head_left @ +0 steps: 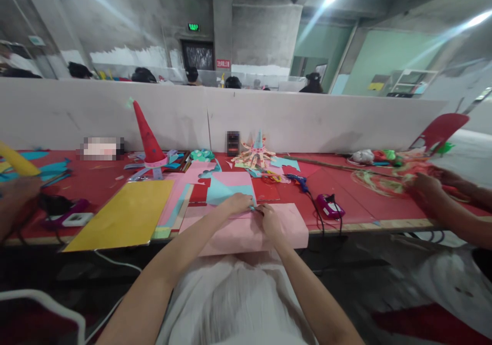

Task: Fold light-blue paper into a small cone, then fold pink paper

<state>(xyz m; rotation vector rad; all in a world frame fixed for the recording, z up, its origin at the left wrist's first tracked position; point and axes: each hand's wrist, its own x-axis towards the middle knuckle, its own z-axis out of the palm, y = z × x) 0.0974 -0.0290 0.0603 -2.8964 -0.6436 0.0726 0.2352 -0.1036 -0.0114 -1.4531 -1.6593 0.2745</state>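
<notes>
My left hand [240, 203] is closed at the lower right corner of a light blue sheet of paper [221, 192], with its fingers bent over the edge. Close beside it, my right hand [271, 221] is pinched shut over a large pink sheet [290, 227]. Between the fingertips shows a small teal bit [252, 208]; what it belongs to is hidden by the fingers. The pink sheet lies under both hands and hangs over the table's front edge.
Yellow sheet [123, 214] and coloured papers lie left; a red paper cone [148, 135] stands behind. Ahead are a paper figure [258, 150] and yellow-handled scissors [272, 176]. Rightward lie a blue glue gun [299, 181] and purple box [329, 206] with cords. Co-workers' hands flank both sides.
</notes>
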